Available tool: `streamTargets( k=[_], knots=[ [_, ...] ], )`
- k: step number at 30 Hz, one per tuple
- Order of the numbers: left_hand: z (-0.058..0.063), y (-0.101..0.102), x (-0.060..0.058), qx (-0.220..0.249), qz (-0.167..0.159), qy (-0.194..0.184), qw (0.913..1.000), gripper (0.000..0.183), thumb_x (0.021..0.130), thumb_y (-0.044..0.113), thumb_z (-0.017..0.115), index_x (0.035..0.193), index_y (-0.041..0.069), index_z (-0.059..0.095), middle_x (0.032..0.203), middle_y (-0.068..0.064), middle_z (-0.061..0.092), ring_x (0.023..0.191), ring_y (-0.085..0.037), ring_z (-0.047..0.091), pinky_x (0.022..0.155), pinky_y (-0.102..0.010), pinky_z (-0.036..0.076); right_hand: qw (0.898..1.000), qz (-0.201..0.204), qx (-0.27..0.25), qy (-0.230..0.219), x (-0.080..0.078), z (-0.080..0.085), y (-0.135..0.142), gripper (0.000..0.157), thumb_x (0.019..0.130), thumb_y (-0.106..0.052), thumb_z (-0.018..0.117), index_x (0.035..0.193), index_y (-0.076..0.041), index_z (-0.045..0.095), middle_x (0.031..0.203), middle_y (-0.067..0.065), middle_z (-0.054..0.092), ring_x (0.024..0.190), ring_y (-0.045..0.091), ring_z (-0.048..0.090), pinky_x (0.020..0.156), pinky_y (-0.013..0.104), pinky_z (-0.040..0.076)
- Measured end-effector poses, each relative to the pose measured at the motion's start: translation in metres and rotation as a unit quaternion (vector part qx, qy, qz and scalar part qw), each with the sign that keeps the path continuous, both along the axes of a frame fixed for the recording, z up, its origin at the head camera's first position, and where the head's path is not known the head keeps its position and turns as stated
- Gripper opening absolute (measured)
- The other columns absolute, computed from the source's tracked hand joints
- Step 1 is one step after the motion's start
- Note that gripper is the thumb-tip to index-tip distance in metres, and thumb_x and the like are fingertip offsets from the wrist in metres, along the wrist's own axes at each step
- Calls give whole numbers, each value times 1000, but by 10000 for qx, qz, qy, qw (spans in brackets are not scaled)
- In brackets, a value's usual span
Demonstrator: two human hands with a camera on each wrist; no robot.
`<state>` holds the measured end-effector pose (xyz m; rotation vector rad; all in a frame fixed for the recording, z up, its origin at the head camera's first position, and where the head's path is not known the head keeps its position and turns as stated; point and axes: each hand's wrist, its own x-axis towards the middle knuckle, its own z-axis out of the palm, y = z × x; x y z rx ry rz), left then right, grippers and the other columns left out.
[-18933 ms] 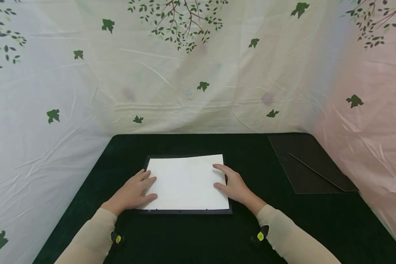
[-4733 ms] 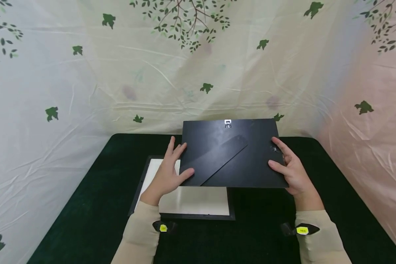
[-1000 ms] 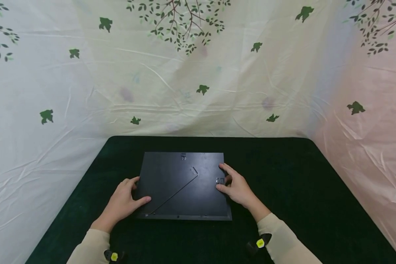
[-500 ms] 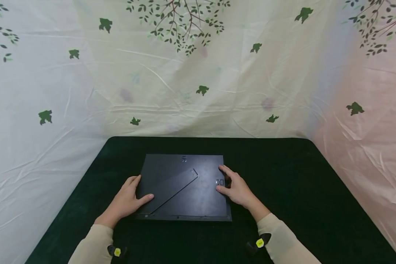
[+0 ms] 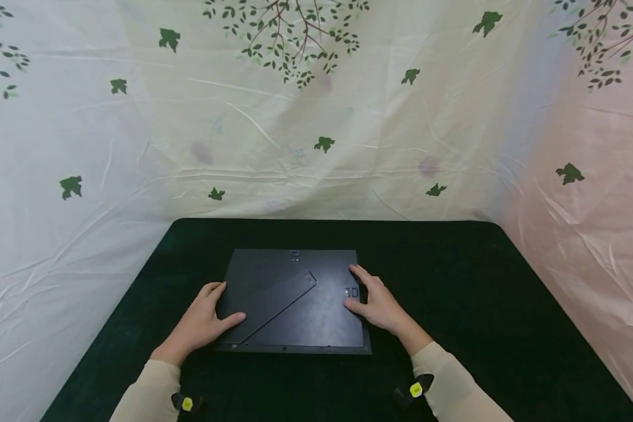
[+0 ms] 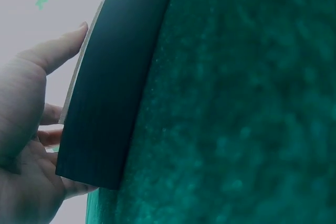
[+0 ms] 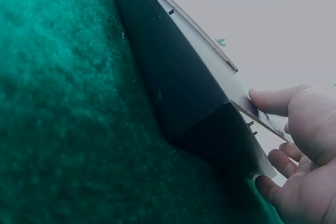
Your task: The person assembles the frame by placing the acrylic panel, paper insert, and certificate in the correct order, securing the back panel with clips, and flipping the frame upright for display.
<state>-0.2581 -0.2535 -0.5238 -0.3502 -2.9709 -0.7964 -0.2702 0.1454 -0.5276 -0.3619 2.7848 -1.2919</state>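
Note:
A black picture frame lies face down on the table in the head view. Over it is its dark backing board, with a slanting fold-out stand and two small metal hangers, one at the far edge and one at the right. My left hand holds the left side, thumb on the board and fingers along the edge. At the right side, my right hand grips the board's edge near the hanger. In the right wrist view, the board's near right corner overlaps the frame's side wall.
Dark green cloth covers the table around the frame. Pale curtains printed with green leaves and branches hang behind and at both sides. Each sleeve carries a wrist camera, the right one close above the cloth.
Earlier a white sheet lay on the frame and the board lay at back right; later both hands held the board above it. Over the last second the board's far edge has lowered slightly.

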Motion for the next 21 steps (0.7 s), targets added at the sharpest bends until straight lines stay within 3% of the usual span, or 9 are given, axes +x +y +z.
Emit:
streamTargets(
  k=[9,17,21],
  knots=[
    [-1,0,-1,195,13,21,9998,100,77,64,68,144,-3,35,144,-25,36,127,-40,41,101,-59,36,10000,-39,18,-29,2,-1,-1,94,84,-40,74,155,-25,16,157,6,23,140,29,22,107,56,30],
    [-2,0,-2,59,-11,-46,10000,102,77,65,68,142,-7,37,146,-26,31,128,-42,38,101,-60,36,9998,43,64,-185,1,-3,1,95,84,-45,73,155,-23,14,159,4,19,144,29,13,109,59,24],
    [-3,1,-1,29,-145,-32,9999,93,80,60,68,140,-6,42,146,-25,30,128,-42,38,100,-59,37,9993,59,86,-349,1,-3,2,95,85,-45,71,156,-22,13,159,6,17,145,30,10,110,59,21]
  ],
)
